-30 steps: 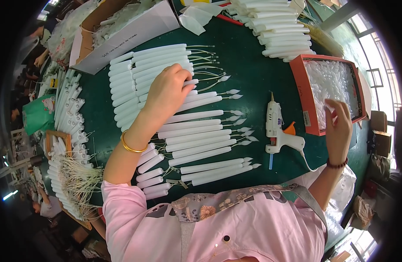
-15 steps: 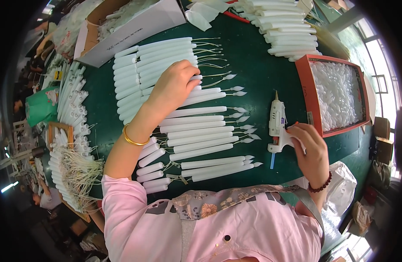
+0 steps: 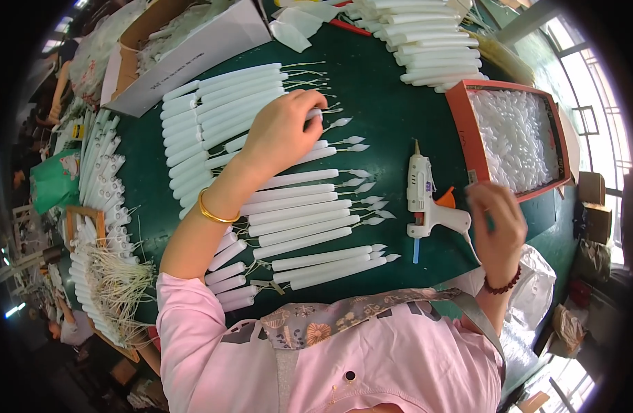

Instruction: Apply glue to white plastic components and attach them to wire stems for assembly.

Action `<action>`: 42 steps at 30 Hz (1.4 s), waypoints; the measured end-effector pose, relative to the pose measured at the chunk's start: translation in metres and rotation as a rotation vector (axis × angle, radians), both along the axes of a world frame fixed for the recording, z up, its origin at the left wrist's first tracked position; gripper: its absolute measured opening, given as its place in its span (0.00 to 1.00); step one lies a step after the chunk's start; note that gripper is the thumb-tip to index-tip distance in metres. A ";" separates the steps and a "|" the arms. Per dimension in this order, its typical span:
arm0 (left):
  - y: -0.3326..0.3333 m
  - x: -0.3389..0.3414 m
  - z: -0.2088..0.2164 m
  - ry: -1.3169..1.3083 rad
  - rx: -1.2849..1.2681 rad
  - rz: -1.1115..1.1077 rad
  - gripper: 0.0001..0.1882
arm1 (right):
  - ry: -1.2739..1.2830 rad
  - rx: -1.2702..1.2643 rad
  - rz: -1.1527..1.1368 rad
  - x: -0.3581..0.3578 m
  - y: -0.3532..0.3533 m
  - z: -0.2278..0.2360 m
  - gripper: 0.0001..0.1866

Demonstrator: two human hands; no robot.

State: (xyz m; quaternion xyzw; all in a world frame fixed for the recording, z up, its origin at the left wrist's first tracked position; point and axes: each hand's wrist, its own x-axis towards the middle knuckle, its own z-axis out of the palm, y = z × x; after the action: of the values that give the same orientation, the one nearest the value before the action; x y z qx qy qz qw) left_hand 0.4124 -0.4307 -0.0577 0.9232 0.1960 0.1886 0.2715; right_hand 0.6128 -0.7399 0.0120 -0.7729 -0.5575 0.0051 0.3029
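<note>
White candle-shaped sticks lie side by side across the table in a long column. Thin wires stick out of the far ones, while the nearer sticks end in flame-shaped tips. My left hand curls closed around the wired end of one candle stick, partly hidden by the fingers. To the right lies a white glue gun with an orange trigger and a blue glue stick. Past its handle hovers my right hand, its fingers smeared by motion, between the gun and a red box of clear flame-shaped tips.
More white sticks are stacked at the far right. A white carton stands at the far left. Along the left edge are a green bag, piled sticks and a wooden tray with a bundle of wires.
My right hand has let go of the glue gun's handle and moved right, toward the red box. My left hand stays at the same row of sticks. The whole view has shifted slightly.
</note>
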 end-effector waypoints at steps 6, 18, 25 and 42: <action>-0.006 0.003 0.002 -0.031 -0.192 0.030 0.07 | -0.035 -0.170 -0.225 0.111 -0.002 -0.020 0.12; -0.015 -0.006 -0.005 0.037 -0.214 -0.035 0.04 | 0.093 -0.338 -0.230 0.045 -0.011 0.007 0.14; -0.013 -0.003 -0.014 -0.103 -0.298 -0.014 0.04 | -0.330 -0.228 -0.142 -0.026 -0.029 0.005 0.27; -0.014 -0.003 -0.009 -0.091 -0.225 -0.119 0.07 | -0.018 -0.130 0.079 -0.030 0.016 -0.054 0.30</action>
State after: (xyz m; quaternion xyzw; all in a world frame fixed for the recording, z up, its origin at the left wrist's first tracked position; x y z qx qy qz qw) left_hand 0.4096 -0.4445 -0.0668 0.8874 0.1485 0.1905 0.3927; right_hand 0.5831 -0.7243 -0.0423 -0.7685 -0.5886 0.0462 0.2467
